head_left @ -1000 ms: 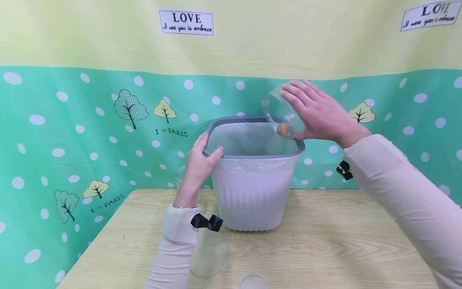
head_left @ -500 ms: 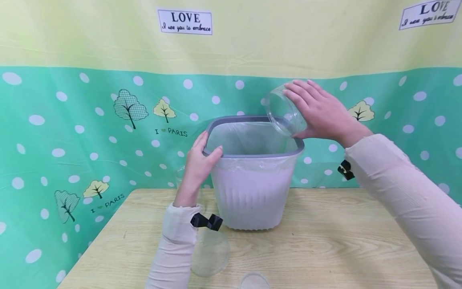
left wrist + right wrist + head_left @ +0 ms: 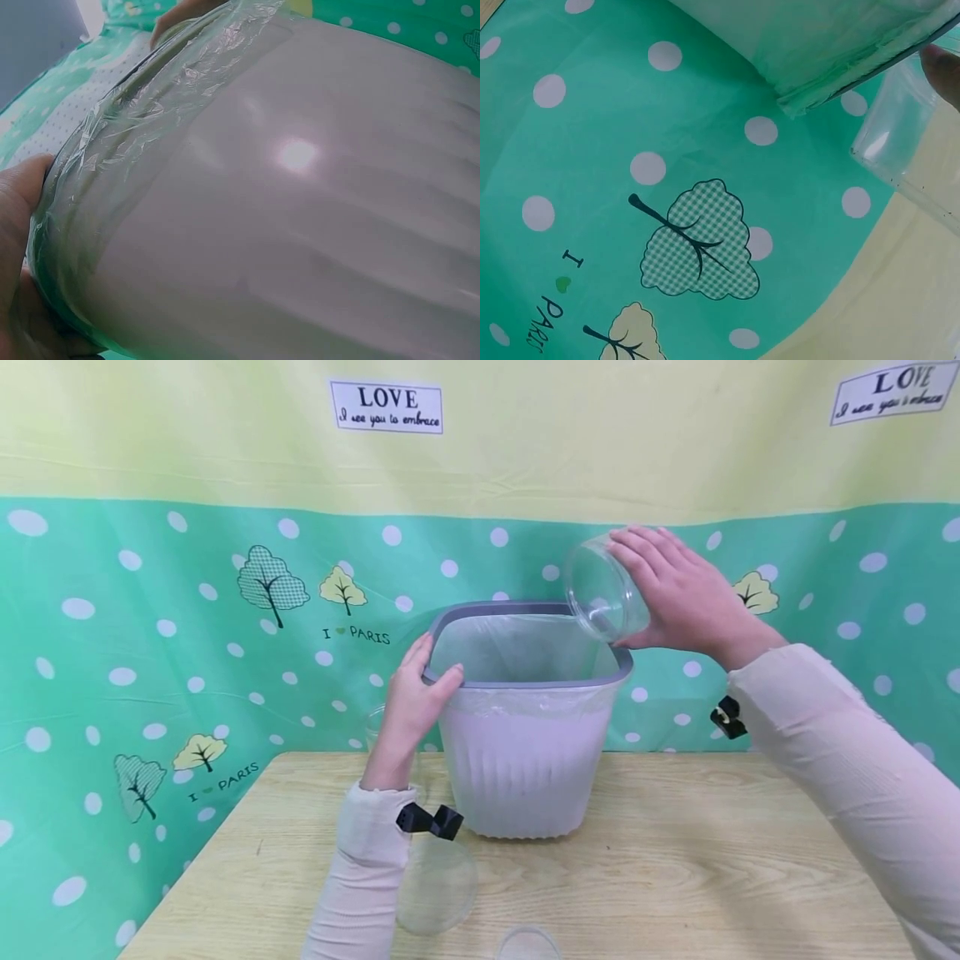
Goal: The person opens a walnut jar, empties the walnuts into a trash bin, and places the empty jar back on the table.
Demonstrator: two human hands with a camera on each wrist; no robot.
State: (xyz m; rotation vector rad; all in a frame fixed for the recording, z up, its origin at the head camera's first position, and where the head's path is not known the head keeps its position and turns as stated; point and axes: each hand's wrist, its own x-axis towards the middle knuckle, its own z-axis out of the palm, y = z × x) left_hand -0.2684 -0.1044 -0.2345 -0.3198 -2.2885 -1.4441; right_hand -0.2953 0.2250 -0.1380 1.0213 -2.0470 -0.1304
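Observation:
A pale trash bin [image 3: 521,768] with a grey rim and a thin clear bag lining it stands on the table. My left hand [image 3: 415,700] grips the rim at its left corner, thumb toward the front. In the left wrist view the bag liner [image 3: 176,105] is folded over the bin's edge. Over the right side of the bin, my right hand [image 3: 686,597] holds a clear plastic jar [image 3: 600,593] tipped on its side, mouth toward the bin. Nothing shows inside the jar. The bottom of the bin is hidden.
On the wooden table [image 3: 712,860] lie a clear round disc [image 3: 438,889] and a smaller clear disc [image 3: 528,943] at the front edge. Another clear container [image 3: 375,718] stands partly hidden behind my left hand. A green and yellow patterned cloth [image 3: 225,693] hangs behind.
A small brown lump in the jar a second ago has left it; its fall is not seen. The right hand and jar have shifted slightly right. The left hand stays put.

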